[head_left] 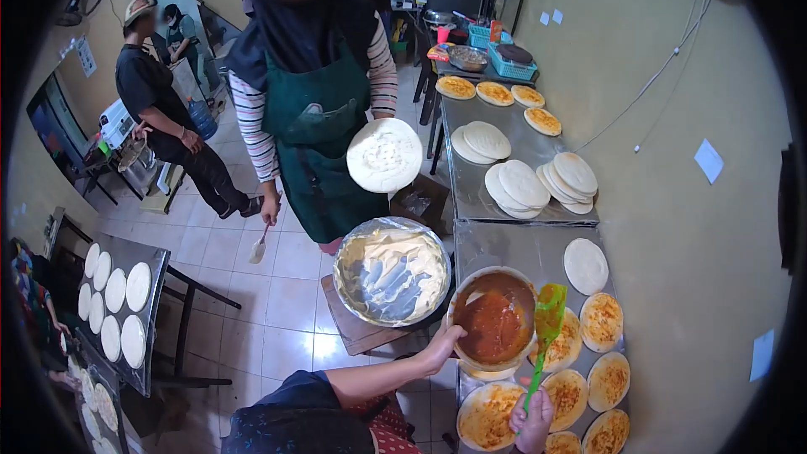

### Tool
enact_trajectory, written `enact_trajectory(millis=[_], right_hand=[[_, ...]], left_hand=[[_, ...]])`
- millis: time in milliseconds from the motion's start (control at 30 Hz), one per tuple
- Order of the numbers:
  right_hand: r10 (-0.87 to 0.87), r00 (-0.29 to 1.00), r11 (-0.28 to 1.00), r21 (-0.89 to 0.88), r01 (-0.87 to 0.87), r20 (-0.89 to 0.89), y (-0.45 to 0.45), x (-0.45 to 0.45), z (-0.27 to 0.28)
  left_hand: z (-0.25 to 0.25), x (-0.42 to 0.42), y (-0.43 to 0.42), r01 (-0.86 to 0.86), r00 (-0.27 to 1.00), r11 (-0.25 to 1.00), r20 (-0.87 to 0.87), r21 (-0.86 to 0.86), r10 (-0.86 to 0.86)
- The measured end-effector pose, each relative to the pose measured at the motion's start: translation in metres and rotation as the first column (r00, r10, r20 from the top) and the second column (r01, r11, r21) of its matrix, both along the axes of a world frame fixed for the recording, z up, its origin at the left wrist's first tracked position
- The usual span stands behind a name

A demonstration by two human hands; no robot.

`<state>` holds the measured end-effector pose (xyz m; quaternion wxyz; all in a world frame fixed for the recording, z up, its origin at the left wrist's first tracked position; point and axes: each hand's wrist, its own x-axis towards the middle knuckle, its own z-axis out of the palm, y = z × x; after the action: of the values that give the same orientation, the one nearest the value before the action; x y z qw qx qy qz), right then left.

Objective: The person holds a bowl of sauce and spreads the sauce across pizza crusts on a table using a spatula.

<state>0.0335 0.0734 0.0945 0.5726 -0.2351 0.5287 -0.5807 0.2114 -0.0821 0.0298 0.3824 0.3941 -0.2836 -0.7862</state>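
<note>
My left hand [440, 348] grips the edge of a bowl [528, 296] of red sauce [492, 324], with the thumb at the rim. In my right hand [535, 422] is the handle of a green spatula [549, 318]. Its blade, smeared with sauce, points up just right of the bowl. Under and around the spatula lie several round flatbreads coated with sauce, such as one at the right [609, 382] and one near my right hand [490, 417]. A plain flatbread [586, 266] lies above them.
A large metal basin [340, 286] with pale cream stands left of the bowl. Facing me, a co-worker in a green apron [313, 130] holds a flatbread [384, 155] and a spatula [258, 248]. Flatbread stacks [517, 185] sit on the long table [504, 244]; another table [160, 256] is left.
</note>
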Motion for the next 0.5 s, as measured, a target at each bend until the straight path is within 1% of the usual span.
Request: enact_trajectory(millis=[67,100,133,200,233,267,300,333,367,400,433,467,500], right_hand=[[-0.147,0.988,0.989,-0.008,0.147,-0.046,0.019,0.023,0.004],[-0.078,0.995,0.99,-0.114,0.085,0.068,0.027,0.029,0.007],[-0.07,0.996,0.988,-0.137,0.077,0.053,0.033,0.037,0.016],[-0.23,0.973,0.973,0.008,0.229,0.031,0.04,0.056,0.041],[-0.317,0.912,0.947,0.04,0.317,0.262,0.043,0.06,0.05],[-0.308,0.919,0.949,0.011,0.315,0.245,0.045,0.063,0.057],[-0.303,0.922,0.953,0.105,0.285,0.241,0.047,0.065,0.063],[-0.3,0.923,0.946,0.204,0.254,0.24,0.047,0.073,0.071],[-0.295,0.928,0.948,0.191,0.254,0.229,0.048,0.084,0.078],[-0.315,0.941,0.941,0.172,0.293,0.12,0.045,0.105,0.093],[-0.336,0.942,0.932,0.151,0.33,0.014,0.045,0.119,0.098],[-0.337,0.941,0.932,0.146,0.331,0.018,0.046,0.122,0.096],[-0.192,0.954,0.978,0.037,0.206,-0.229,0.046,0.123,0.094]], left_hand=[[0.001,0.023,0.017,0.052,0.997,0.998,0.057,0.027,-0.053],[0.012,0.034,0.027,0.042,0.999,0.999,0.032,0.027,-0.043],[0.016,0.045,0.035,0.036,0.999,0.999,0.016,0.004,-0.036],[0.017,0.063,0.049,-0.006,1.0,1.0,-0.016,-0.018,0.006],[0.013,0.071,0.051,-0.025,1.0,0.997,0.002,-0.068,0.025],[0.008,0.078,0.053,-0.042,0.999,0.992,0.019,-0.115,0.045],[0.008,0.084,0.057,-0.042,0.999,0.998,-0.013,-0.04,0.042],[0.013,0.09,0.058,-0.078,0.997,0.995,-0.027,-0.068,0.076],[0.015,0.097,0.062,-0.077,0.997,0.996,-0.033,-0.043,0.076],[0.031,0.106,0.068,-0.076,0.997,0.997,-0.033,-0.017,0.075],[0.027,0.111,0.069,-0.077,0.996,0.997,-0.036,-0.022,0.076],[0.022,0.117,0.069,-0.099,0.995,0.995,-0.027,-0.03,0.098],[0.02,0.125,0.068,-0.119,0.993,0.992,-0.014,-0.04,0.118]])
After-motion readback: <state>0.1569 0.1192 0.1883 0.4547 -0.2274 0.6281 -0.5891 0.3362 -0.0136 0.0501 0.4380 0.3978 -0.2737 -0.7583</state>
